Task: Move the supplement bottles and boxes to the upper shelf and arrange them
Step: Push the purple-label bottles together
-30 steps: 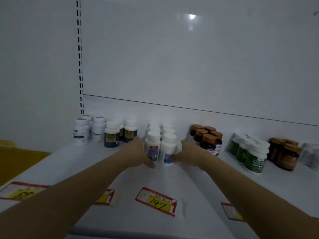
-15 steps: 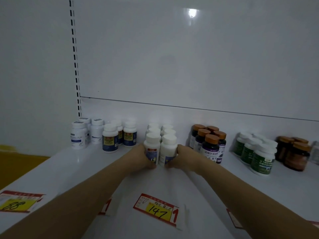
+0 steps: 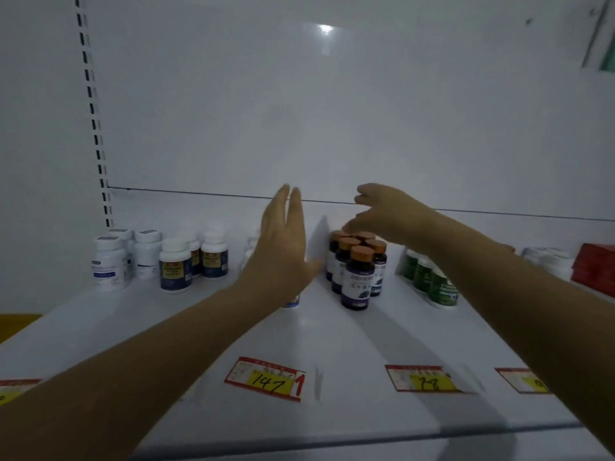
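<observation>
I have let go of the white bottles and lifted both hands; left hand flat, fingers wide, right hand loosely spread over the orange-capped bottles. Both hold nothing. That row looks set mid-shelf, so the orange-capped group seems next

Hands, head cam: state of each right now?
Left hand: open, fingers straight, holding nothing.
Right hand: open, fingers loosely curled above the orange-capped bottles, gripping nothing.

— Where do the bottles stand?
— Upright on the white shelf, in clusters: white bottles leftmost, blue-labelled ones beside, orange-capped dark bottles centre, green ones rightward, red boxes far right.
</observation>
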The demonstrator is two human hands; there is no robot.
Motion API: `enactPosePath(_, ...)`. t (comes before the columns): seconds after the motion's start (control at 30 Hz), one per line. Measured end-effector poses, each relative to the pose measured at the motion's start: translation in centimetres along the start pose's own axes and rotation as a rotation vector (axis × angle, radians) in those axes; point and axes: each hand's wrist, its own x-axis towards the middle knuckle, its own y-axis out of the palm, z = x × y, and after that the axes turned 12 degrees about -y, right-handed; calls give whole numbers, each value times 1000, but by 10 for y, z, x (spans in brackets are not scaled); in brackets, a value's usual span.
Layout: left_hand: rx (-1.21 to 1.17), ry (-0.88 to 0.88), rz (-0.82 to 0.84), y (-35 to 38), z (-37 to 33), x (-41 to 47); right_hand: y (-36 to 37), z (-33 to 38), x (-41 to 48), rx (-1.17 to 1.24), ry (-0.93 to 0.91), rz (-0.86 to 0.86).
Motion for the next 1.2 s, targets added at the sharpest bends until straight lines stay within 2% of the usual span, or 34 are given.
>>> enactPosePath(0.03, -31, 9, 69, 8, -17, -2, -8, -8, -3, -21, 10, -27)
enactPosePath(0.13, -52, -222, 371, 46, -46, 0, -14, -43, -16, -100, 102, -3)
enactPosePath(0.23, -142, -441, 537, 73, -50, 1, -1, -87, -25, -136, 194, 87)
enactPosePath(0.3, -150, -523, 602, 83, -48, 3, 12, -115, -25, -127, 220, 140)
enactPosePath(0.5, -75, -558, 610, 96, -50, 6, 44, -155, -12, -142, 160, 313)
enactPosePath(0.73, -132, -574, 673, 112, -46, 8, 61, -162, -2, -262, -19, 331)
enactPosePath(0.97, -125, -556, 694, 119, -37, 14, 79, -168, 1, -307, -8, 298)
enactPosePath(1.2, -99, -574, 674, 125, -32, 17, 76, -157, -2, -314, 67, 356)
